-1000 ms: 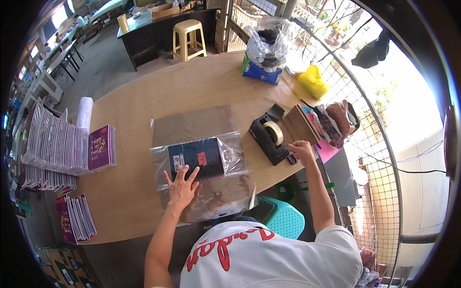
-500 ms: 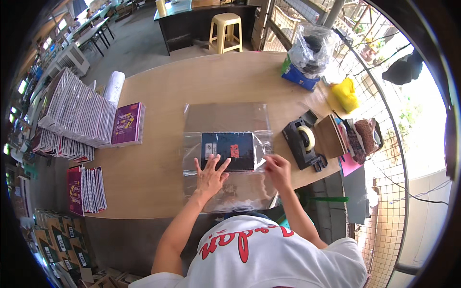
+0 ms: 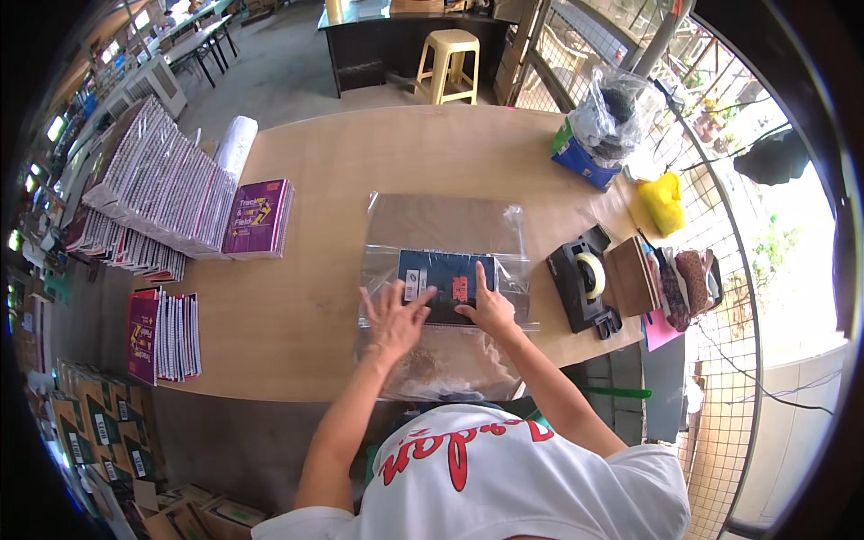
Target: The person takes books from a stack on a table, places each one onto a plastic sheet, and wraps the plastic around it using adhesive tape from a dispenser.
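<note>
A dark blue notebook (image 3: 439,265), with a white label and red lettering on its cover, lies on clear plastic sheeting (image 3: 445,216) in front of me. Plastic folds stick out past the notebook's left and right sides. My left hand (image 3: 393,324) is spread at the left edge, its fingertips reaching over the cover and the plastic there. On the right part of the cover rests my right hand (image 3: 492,310), index finger stretched away from me and thumb out to the side. Neither hand grips anything.
Wrapped stacks of spiral notebooks (image 3: 162,189) and a purple notebook pile (image 3: 256,219) stand at left on the wooden table (image 3: 306,306). A black tape dispenser (image 3: 576,283) sits at right, near a cardboard piece (image 3: 627,277). Farther back are a plastic-bagged box (image 3: 585,157) and yellow bundle (image 3: 661,203).
My right hand has come from the plastic beside the notebook's right edge onto its cover, the index finger straightening. My left hand has shifted toward the left edge. The whole view has swung slightly.
</note>
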Demonstrator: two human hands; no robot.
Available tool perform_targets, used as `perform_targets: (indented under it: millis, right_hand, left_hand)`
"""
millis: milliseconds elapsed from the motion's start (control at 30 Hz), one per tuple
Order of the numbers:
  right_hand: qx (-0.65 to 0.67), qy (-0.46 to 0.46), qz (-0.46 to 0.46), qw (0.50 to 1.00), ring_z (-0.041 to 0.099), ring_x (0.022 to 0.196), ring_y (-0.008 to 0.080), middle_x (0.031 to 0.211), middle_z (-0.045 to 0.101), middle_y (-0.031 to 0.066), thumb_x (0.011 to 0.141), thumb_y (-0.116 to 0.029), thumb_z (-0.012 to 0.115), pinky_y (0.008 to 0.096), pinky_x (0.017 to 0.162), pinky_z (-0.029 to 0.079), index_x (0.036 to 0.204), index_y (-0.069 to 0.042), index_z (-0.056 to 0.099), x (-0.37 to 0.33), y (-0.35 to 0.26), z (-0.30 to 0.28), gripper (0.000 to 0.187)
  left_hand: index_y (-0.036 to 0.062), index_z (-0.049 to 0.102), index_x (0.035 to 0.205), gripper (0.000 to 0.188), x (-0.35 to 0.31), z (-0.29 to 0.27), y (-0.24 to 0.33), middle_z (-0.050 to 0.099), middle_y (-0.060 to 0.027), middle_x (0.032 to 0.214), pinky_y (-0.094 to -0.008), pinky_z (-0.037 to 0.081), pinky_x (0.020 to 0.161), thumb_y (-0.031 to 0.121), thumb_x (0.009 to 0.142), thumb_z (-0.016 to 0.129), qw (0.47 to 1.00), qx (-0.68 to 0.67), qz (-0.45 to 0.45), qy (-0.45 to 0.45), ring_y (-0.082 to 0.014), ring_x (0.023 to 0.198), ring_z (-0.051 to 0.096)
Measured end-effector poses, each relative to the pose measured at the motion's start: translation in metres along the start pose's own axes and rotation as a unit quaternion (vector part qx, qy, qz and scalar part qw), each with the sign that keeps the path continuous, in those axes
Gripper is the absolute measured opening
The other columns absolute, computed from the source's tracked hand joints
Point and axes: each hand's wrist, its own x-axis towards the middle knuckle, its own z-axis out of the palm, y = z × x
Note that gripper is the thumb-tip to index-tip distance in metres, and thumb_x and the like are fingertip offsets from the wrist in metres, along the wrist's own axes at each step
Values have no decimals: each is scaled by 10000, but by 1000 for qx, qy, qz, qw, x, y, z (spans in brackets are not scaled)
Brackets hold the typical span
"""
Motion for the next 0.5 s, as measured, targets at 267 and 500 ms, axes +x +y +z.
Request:
perform_targets:
  millis: [267, 500]
  right_hand:
    - [-26, 64, -211, 975, 491, 1284, 363, 1329, 549, 211, 717, -563, 791, 455, 982, 467, 1433, -55, 404, 92, -29, -43, 960]
    - [111, -175, -170, 964, 518, 1234, 340, 1347, 509, 191, 638, -501, 889, 431, 974, 469, 1318, 10, 466, 115, -39, -47, 950]
  left_hand:
    - [65, 500, 1336, 450, -88, 48, -3, 525, -169, 1311, -528, 372, 1081, 188, 925, 635, 484, -805, -336, 71, -365, 1258, 464]
    - [62, 385, 1410, 621, -21, 73, 54, 502, -126, 1354, -502, 349, 1109, 105, 867, 683, 370, -837, -403, -9, -308, 1314, 443]
